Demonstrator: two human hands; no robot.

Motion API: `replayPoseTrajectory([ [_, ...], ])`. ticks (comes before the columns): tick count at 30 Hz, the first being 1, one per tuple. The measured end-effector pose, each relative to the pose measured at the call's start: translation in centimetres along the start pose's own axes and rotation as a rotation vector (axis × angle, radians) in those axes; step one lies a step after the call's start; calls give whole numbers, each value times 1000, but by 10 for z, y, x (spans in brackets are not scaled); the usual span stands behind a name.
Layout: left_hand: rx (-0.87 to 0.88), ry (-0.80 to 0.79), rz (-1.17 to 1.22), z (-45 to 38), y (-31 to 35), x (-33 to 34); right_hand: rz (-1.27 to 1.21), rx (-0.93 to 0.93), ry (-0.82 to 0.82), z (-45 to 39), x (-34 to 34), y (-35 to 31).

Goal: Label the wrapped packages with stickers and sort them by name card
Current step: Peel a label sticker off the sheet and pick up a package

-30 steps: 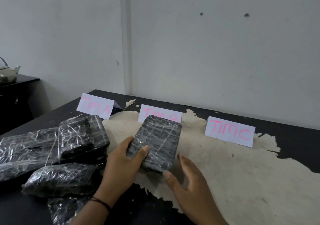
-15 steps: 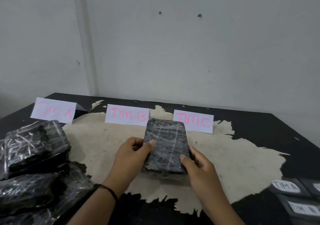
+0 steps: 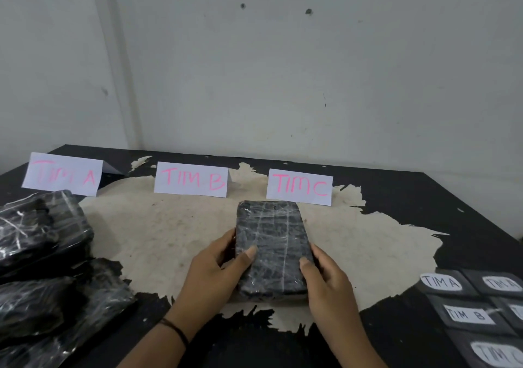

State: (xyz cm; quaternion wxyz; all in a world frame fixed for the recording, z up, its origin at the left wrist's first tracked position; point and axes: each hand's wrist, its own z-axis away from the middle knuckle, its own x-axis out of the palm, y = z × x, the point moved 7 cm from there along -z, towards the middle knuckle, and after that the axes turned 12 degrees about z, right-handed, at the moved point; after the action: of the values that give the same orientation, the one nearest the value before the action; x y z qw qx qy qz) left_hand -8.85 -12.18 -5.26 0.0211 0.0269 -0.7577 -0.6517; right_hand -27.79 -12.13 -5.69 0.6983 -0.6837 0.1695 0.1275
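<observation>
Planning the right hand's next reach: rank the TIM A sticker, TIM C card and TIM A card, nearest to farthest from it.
From the right hand:
1. TIM A sticker, on its right, near table edge.
2. TIM C card, straight behind, standing at the back.
3. TIM A card, far back-left corner.

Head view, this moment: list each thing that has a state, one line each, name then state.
wrapped package: gripped by both hands, no sticker visible on top.
left hand: grips the package's left edge.
right hand: grips its right edge.
name cards: three, upright, TIM A, TIM B, TIM C.
pile of packages: heaped at left, unlabelled.
stickers: lying flat at right, unused.
</observation>
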Motion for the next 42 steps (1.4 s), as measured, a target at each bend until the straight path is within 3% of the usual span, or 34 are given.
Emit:
replayPoseTrajectory([
  [4,-2,-57,-22,1,-2,5,51,-7,50,1,-4,-1],
  [25,52,-36,-88,1,-6,7,139,-102,57,0,-3,-2],
  [30,49,54,-61,2,3,7,130,-80,30,1,-7,-7],
  [32,124,110,-111,4,14,6,164,-104,48,5,-13,-11],
  [36,562,248,-412,18,59,16,193,-136,122,17,-40,-15],
  [39,724,205,-461,35,81,52,233,-159,170,26,-63,-11],
  [42,745,106,-401,45,86,92,303,-180,254,37,-88,-6],
])
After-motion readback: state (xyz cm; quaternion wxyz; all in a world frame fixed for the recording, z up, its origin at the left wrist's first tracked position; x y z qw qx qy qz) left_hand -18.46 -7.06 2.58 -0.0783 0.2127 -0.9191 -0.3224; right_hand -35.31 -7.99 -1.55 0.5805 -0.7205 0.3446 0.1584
